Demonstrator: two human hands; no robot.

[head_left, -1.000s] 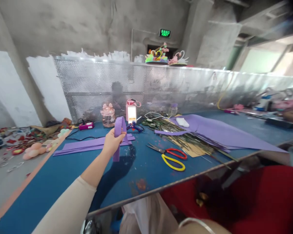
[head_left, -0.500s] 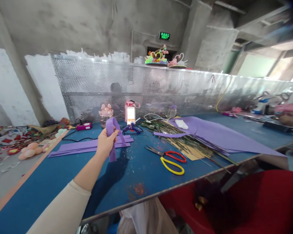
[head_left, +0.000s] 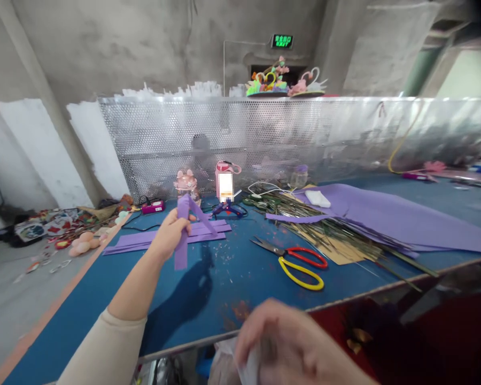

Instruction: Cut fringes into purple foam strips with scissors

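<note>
My left hand (head_left: 171, 233) grips a folded purple strip (head_left: 181, 256), raised over the blue table, its free end hanging down. Behind it several flat purple strips (head_left: 140, 240) lie on the table (head_left: 208, 299). My right hand (head_left: 276, 339) is low at the table's front edge, blurred by motion, its fingers curled; whether it holds anything is not clear. Scissors (head_left: 282, 252) with one red and one yellow handle lie beyond it, blades parted. A glue gun (head_left: 228, 209) stands behind the strips.
Thin green stems (head_left: 324, 230) lie over brown paper beside a large purple sheet (head_left: 377, 208). A pink-lidded jar (head_left: 186, 184) and a pink bottle (head_left: 220, 179) stand at the back. A perforated metal panel (head_left: 164, 128) borders the table. A red chair (head_left: 444, 331) is at lower right.
My right hand has come into view at the bottom. My left hand still grips the purple strip, which has turned slightly. The camera view has shifted, moving the table items rightward in the picture.
</note>
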